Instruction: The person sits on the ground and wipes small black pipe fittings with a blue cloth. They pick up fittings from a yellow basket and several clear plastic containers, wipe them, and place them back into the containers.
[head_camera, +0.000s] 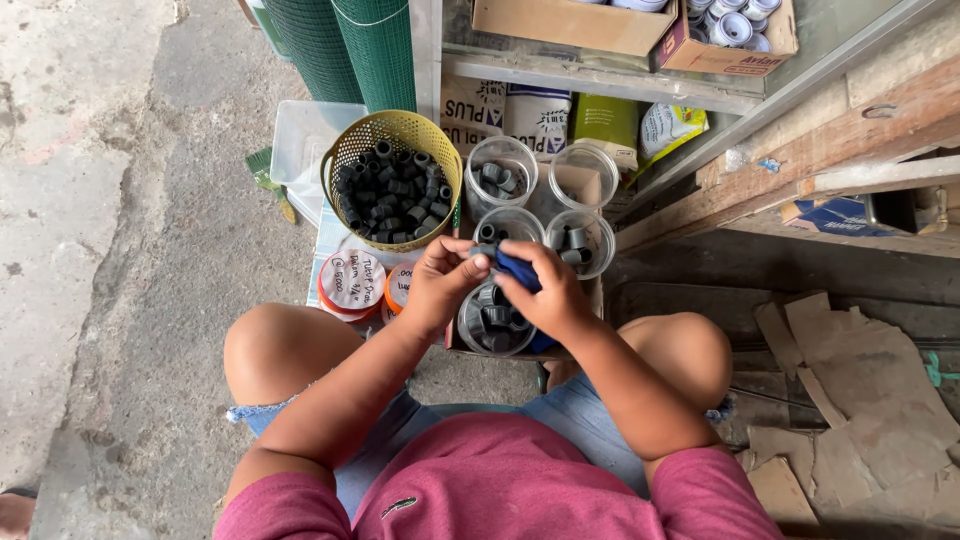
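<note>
Hands meet at centre frame: left hand (440, 280) and right hand (548, 292) both curled closed around a blue cloth (517, 268), over a clear cup (492, 322) of dark fittings. Yellow basket (392, 180) of fittings sits at eleven o'clock, more cups (502, 172) at twelve.

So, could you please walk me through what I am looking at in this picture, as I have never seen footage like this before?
There is no machine here: the single picture comes from a camera worn on a person's head, looking down at their own knees and bare hands. The left hand and right hand together hold a blue cloth and what seems a small grey fitting, above a clear jar of the same dark pipe fittings. On the ground ahead stand a yellow basket full of them, four more clear jars, and lidded tubs. Green mesh rolls and cardboard boxes sit behind.
</note>
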